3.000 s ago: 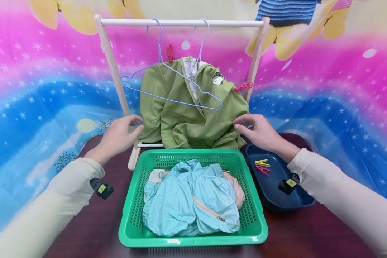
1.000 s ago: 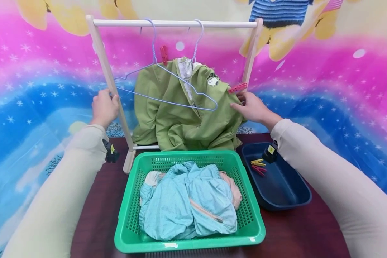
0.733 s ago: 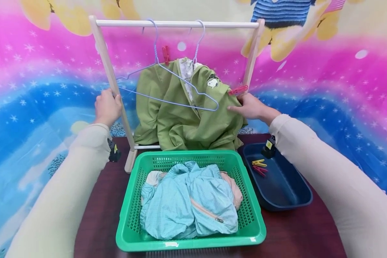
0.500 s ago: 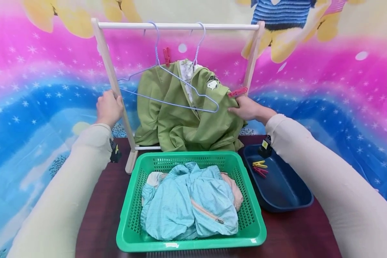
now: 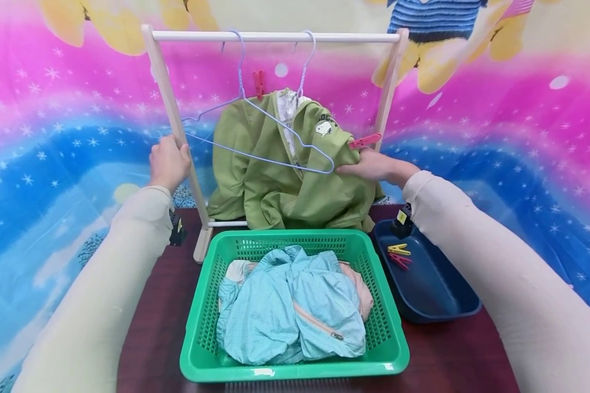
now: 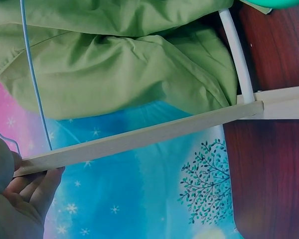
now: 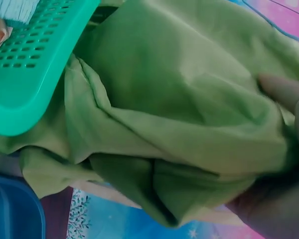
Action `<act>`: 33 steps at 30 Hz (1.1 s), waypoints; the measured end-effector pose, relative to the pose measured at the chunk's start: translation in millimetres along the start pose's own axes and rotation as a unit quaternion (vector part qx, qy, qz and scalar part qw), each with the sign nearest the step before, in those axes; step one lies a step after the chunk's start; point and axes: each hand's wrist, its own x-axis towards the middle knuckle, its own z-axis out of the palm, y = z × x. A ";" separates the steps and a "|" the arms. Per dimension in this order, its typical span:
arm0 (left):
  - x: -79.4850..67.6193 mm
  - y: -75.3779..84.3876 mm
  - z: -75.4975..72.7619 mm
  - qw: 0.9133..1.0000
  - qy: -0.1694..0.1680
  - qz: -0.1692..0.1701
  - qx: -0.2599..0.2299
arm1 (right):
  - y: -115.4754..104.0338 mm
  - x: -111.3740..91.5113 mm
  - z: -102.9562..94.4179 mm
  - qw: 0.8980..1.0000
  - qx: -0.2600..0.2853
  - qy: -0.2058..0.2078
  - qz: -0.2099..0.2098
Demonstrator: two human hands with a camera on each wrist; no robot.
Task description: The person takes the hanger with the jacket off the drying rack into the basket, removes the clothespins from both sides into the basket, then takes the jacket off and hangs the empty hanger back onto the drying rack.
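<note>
A green zip jacket [image 5: 285, 191] hangs on a purple wire hanger [image 5: 302, 71] from the wooden rack's top bar [image 5: 275, 36]. Below the red clothespin [image 5: 365, 141] at its shoulder, my right hand [image 5: 378, 165] grips the sleeve fabric, thumb in front and fingers behind. In the right wrist view the cloth [image 7: 199, 119] bunches between thumb and fingers. My left hand [image 5: 169, 162] holds the rack's left post [image 5: 169, 103]; the left wrist view shows fingers and thumb around that post [image 6: 139, 139]. A second purple hanger [image 5: 260, 154], bare, hangs in front of the jacket.
A green basket [image 5: 295, 374] with a light-blue garment [image 5: 285, 311] and pink cloth [image 5: 361, 289] stands before the rack. To its right, a dark blue tub [image 5: 437, 305] holds a yellow clothespin [image 5: 399, 249] and a red one [image 5: 400, 261]. Another red clothespin [image 5: 259, 83] grips the jacket's other shoulder.
Both hands were apart from the rack and jacket. My left has risen to the post. My right has risen to the jacket's shoulder, then shifted slightly left with the fabric.
</note>
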 end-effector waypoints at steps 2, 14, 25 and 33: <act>0.0 0.5 -0.1 1.000 -0.002 0.000 -0.004 | 0.3 1.2 1.5 1.000 0.010 0.005 -0.015; -1.7 1.1 0.6 1.000 -0.001 0.005 -0.002 | 14.9 -5.7 3.4 0.995 0.014 0.084 -0.057; -2.0 -0.5 -1.4 1.000 0.005 0.004 -0.002 | 19.5 -14.8 -1.2 0.987 0.042 0.139 -0.068; -1.0 -3.8 -1.0 1.000 0.009 0.006 -0.001 | 27.2 -27.4 -8.5 0.985 0.025 0.161 -0.064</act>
